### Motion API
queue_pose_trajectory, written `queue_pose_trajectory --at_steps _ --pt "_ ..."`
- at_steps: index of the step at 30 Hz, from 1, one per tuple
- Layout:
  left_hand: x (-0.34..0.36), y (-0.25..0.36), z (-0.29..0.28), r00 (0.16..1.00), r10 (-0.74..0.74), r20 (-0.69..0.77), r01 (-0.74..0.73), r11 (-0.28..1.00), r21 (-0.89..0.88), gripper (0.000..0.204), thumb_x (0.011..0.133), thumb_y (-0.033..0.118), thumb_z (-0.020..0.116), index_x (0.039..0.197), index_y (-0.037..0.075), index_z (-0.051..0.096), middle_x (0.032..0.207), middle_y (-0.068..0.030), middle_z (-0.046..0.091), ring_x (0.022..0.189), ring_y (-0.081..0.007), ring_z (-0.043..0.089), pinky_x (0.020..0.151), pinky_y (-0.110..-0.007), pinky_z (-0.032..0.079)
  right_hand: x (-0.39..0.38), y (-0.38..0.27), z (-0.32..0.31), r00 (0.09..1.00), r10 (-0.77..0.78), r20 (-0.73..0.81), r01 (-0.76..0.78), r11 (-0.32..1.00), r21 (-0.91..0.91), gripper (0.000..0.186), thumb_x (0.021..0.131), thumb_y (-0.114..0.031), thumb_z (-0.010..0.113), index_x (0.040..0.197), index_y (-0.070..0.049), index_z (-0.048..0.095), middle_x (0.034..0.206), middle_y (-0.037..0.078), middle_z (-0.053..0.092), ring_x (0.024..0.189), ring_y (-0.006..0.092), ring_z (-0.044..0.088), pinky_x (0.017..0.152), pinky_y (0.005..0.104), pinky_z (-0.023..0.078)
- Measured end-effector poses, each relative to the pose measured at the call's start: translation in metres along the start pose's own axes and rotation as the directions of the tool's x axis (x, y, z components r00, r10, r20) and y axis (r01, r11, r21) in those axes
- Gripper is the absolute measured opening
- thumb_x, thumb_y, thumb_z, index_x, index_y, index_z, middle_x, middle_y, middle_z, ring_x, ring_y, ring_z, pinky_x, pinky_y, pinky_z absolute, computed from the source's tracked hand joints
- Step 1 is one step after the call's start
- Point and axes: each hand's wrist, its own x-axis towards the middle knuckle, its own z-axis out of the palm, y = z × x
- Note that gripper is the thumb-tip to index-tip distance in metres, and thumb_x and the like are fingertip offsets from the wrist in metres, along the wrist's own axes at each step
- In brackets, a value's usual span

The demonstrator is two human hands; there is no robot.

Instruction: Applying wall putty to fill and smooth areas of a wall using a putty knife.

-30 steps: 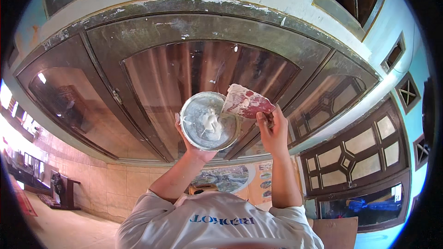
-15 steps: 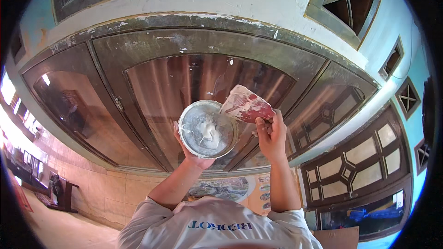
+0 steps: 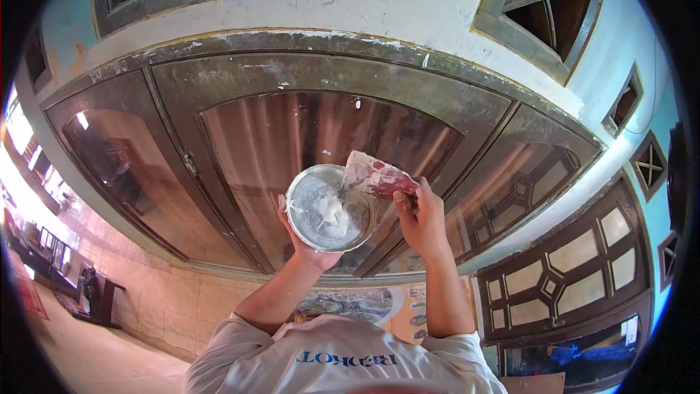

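Note:
My left hand (image 3: 312, 254) grips a round container (image 3: 293, 228) from its left and lower side, tilting its mouth toward me. White paste (image 3: 332, 213) lies in a lump at the bottom, with smears on the grey inner wall. My right hand (image 3: 424, 222) pinches a red, flat putty scraper (image 3: 380, 178) between thumb and fingers. Dried white paste coats much of the blade. Its left edge overlaps the container's upper right rim; whether it touches the rim I cannot tell.
Ahead stands a dark wooden door (image 3: 328, 69) with glass panes and a paint-flecked frame. Above it is a patchy white wall (image 3: 350, 0) with a crossed vent opening (image 3: 543, 4). A panelled door (image 3: 561, 277) is at the right; a small dark table (image 3: 98, 303) stands on the left.
My right hand has brought the scraper left and slightly down, to the container's rim. The container has shifted only a little. My view has tipped slightly upward.

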Motion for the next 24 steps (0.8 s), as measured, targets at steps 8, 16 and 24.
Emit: queue_pose_trajectory --at_steps 8,16,24 --pt "-0.007 -0.008 0.011 0.998 -0.02 0.063 0.021 1.0 -0.01 0.076 0.084 0.075 0.044 0.133 0.017 0.055 0.133 -0.0051 0.057 0.121 -0.0284 0.053 0.104 -0.049 0.041 -0.003 -0.006 -0.016 0.998 0.0 0.056 0.0 1.0 0.011 0.015 0.094 -0.008 0.06 0.09 0.001 0.049 0.07 0.012 0.058 0.06 0.0136 0.055 0.056 0.0255 0.045" --pt "-0.006 -0.016 0.029 0.998 -0.01 0.065 0.008 0.999 0.032 0.082 0.08 0.08 0.043 0.135 0.019 0.052 0.138 -0.004 0.052 0.126 -0.0281 0.049 0.106 -0.05 0.038 0.003 0.009 -0.023 0.995 -0.017 -0.1 0.042 0.968 0.249 0.014 0.096 -0.011 0.058 0.097 0.002 0.053 0.073 0.006 0.061 0.065 0.008 0.059 0.06 0.0229 0.046" --pt "0.017 -0.028 0.055 0.988 0.016 0.152 -0.027 0.997 0.068 0.087 0.076 0.082 0.046 0.135 0.019 0.05 0.137 -0.0038 0.051 0.125 -0.0276 0.048 0.106 -0.051 0.038 0.063 -0.014 -0.04 0.941 -0.176 -0.288 0.296 0.838 0.458 0.016 0.099 -0.014 0.054 0.105 0.001 0.052 0.073 0.003 0.058 0.062 0.0071 0.054 0.056 0.0229 0.044"
